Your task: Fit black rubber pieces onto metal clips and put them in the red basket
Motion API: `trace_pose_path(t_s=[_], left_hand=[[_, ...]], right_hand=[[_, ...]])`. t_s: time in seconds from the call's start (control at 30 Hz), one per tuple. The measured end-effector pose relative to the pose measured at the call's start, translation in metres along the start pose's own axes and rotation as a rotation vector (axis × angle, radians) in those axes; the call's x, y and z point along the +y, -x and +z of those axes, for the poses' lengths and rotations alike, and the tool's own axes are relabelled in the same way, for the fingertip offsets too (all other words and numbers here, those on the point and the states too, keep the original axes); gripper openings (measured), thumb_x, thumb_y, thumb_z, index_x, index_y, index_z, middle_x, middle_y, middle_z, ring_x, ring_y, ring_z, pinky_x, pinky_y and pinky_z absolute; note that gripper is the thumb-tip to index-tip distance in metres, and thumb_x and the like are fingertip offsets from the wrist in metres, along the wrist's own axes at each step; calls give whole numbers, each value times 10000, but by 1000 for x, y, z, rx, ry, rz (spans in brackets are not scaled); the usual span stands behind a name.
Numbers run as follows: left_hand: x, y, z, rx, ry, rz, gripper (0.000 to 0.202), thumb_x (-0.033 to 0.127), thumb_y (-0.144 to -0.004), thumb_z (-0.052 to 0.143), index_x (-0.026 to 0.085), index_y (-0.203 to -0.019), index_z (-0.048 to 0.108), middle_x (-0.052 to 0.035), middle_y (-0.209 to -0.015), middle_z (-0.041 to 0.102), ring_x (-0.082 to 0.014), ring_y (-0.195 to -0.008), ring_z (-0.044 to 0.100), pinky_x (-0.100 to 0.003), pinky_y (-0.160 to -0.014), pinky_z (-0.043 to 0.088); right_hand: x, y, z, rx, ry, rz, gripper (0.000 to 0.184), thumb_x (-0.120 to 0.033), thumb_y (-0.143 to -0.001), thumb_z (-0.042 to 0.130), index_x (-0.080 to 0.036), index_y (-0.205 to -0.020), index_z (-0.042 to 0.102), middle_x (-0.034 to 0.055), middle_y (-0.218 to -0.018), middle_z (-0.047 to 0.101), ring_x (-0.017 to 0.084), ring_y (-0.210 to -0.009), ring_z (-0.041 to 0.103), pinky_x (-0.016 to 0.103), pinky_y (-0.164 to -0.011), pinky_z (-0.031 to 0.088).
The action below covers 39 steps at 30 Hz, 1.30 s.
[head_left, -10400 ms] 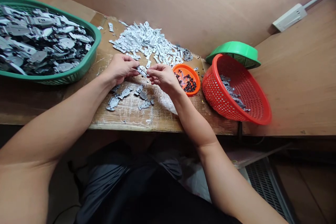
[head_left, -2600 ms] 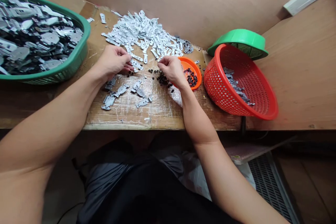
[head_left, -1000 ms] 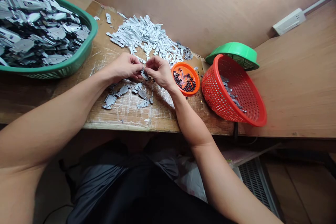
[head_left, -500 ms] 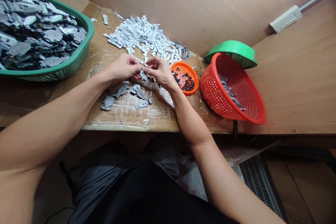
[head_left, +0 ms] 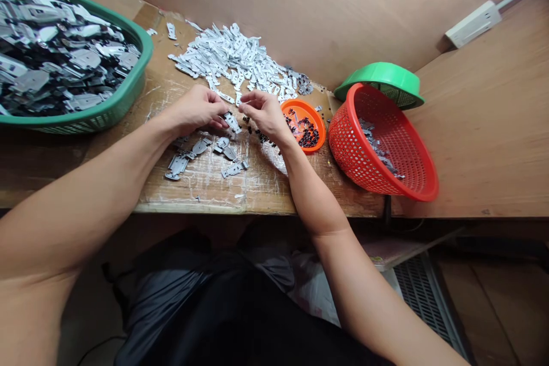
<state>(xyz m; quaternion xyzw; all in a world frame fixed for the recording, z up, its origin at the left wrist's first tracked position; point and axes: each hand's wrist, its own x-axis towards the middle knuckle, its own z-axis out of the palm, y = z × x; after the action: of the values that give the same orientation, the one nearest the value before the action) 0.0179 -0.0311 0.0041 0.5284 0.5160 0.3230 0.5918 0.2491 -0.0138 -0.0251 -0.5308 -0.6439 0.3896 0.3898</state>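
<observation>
My left hand (head_left: 201,110) is closed on a flat grey metal plate (head_left: 232,122) with holes in it, held just above the worktable. Its thumb and fingers pinch the plate's left end. My right hand (head_left: 263,115) hovers close to the plate's right side without touching it. Thumb and forefinger there look slightly parted, with nothing visible between them. Small dark parts (head_left: 261,137) lie scattered under the right hand. Below the left hand, several grey metal pieces (head_left: 178,164) rest on the table, some joined together.
A heap of light metal strips (head_left: 240,57) lies against the back wall. An orange dish (head_left: 321,126) holds small dark parts. A red basket (head_left: 358,166) tilts at the right, before a green basket (head_left: 377,71). A dark green basket (head_left: 139,77) full of metal assemblies stands left.
My right hand has drawn away from the metal plate, and a gap now shows between them. My left hand still grips the plate, having shifted slightly left. The view has turned a little.
</observation>
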Motion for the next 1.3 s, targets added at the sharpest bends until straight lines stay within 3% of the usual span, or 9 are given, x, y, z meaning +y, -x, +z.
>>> trace_pose_path(t_s=[0.2, 0.37, 0.5, 0.63, 0.77, 0.87, 0.93, 1.1, 1.3], left_hand=[[2, -14, -26, 162, 25, 20, 264, 192, -994, 967, 269, -992, 715, -36, -781, 752, -321, -1139, 899, -425, -1074, 695], [-2, -19, -33, 182, 29, 18, 317, 237, -942, 997, 289, -978, 686, -24, -788, 735, -313, -1156, 907, -399, -1012, 653], [2, -13, -30, 173, 50, -9, 311, 194, -987, 974, 270, -987, 672, -26, -785, 743, -301, -1107, 883, -392, -978, 642], [8, -9, -24, 195, 87, -48, 309, 28, -1130, 793, 240, -954, 653, -28, -753, 736, -221, -889, 806, -361, -880, 597], [6, -11, -19, 206, 97, -36, 336, 14, -1113, 796, 250, -927, 645, -9, -713, 701, -221, -891, 795, -356, -866, 579], [2, -12, -16, 175, 86, -20, 333, 89, -1049, 902, 265, -939, 641, -12, -719, 716, -248, -962, 809, -358, -878, 574], [1, -12, -12, 166, 74, -12, 344, 103, -1022, 931, 265, -939, 640, -18, -730, 726, -266, -1003, 829, -363, -901, 577], [5, -5, -5, 165, 85, -22, 339, -12, -1045, 843, 229, -893, 657, -33, -746, 725, -279, -986, 849, -386, -969, 587], [8, -3, -3, 166, 94, -26, 335, -34, -1121, 765, 205, -904, 677, -42, -732, 727, -262, -912, 815, -425, -1055, 615]], right_hand=[[18, -27, -18, -1, 462, -106, 91, -184, -1045, 795, -216, -960, 806, 38, -901, 711, 239, -932, 643, 444, -991, 573], [16, -67, -13, -169, 896, -282, 153, -190, -1131, 754, -199, -1156, 905, 176, -1343, 814, 386, -1346, 685, 568, -1255, 569], [20, -87, -23, -299, 981, -340, 204, -178, -1182, 687, -217, -1110, 874, 203, -1378, 804, 402, -1359, 646, 599, -1281, 554], [23, -67, -33, -206, 849, -297, 213, -129, -1171, 645, -239, -1012, 734, 164, -1195, 795, 337, -1156, 653, 551, -1170, 585], [4, -17, -30, -73, 364, -178, 182, -313, -1179, 796, -271, -1026, 707, 22, -903, 650, 244, -908, 611, 415, -897, 596], [-18, 13, -14, -129, -35, -67, 368, -512, -1068, 1010, -275, -1084, 728, -20, -874, 618, 186, -815, 580, 328, -728, 537], [-27, 22, -2, -159, -183, 4, 517, -549, -949, 1127, -276, -1067, 704, -30, -879, 636, 161, -792, 575, 295, -674, 504], [-22, 20, 14, -176, -345, 132, 618, -520, -892, 1156, -308, -1086, 609, -54, -873, 682, 135, -713, 556, 255, -574, 396], [-16, 18, 15, -151, -378, 172, 729, -492, -854, 1166, -328, -1074, 490, -76, -826, 676, 122, -673, 542, 235, -553, 373]])
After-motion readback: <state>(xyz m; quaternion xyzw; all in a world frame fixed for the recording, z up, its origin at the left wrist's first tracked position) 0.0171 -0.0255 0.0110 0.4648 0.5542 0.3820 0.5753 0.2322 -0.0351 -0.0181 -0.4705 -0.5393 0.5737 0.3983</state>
